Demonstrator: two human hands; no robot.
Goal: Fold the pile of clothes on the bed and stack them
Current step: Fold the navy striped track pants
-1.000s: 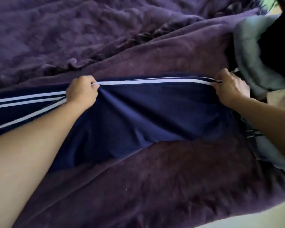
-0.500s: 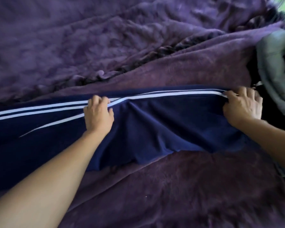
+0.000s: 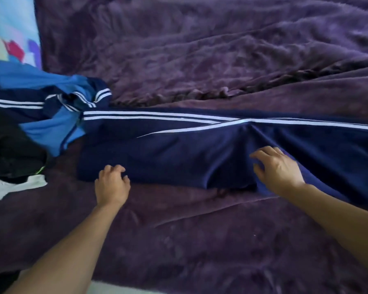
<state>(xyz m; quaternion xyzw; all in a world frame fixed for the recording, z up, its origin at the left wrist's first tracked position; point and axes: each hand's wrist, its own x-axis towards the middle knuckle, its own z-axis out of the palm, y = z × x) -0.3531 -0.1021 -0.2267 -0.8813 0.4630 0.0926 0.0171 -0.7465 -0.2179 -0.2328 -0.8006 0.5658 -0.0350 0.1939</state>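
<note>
Fingers: the left hand (image 3: 112, 186) has its fingers (image 3: 117, 169) curled in at the near edge of the long navy-blue jersey trousers (image 3: 179, 153) with white side stripes, though whether they pinch any cloth cannot be told. The right hand (image 3: 279, 169) has its fingers (image 3: 261, 154) spread and loosely bent over the cloth, gripping nothing.
Trousers: they lie stretched across the dark purple fleece blanket (image 3: 200, 240), striped edge away from the person. The near edge is rumpled, with creases fanning out between the hands.
Pile: a heap of unfolded clothes (image 3: 51, 128) sits just beside the left end of the trousers. It includes a bright blue and navy striped garment, a black one (image 3: 9, 149) and a white one (image 3: 11, 185).
Handling: the trousers look light, soft and limp, probably a little slippery, so they will sag and slide unless held at two points.
Where to hold: the striped side seam or the near edge is likely best, one hand toward each end, with the creases smoothed out before doubling over.
Stage: judged as flattening before the next fold, with nothing stacked in view.
Writing: none can be read, and no logo or label is visible. A colourful print (image 3: 9, 28) at the far left is too blurred to make out.
</note>
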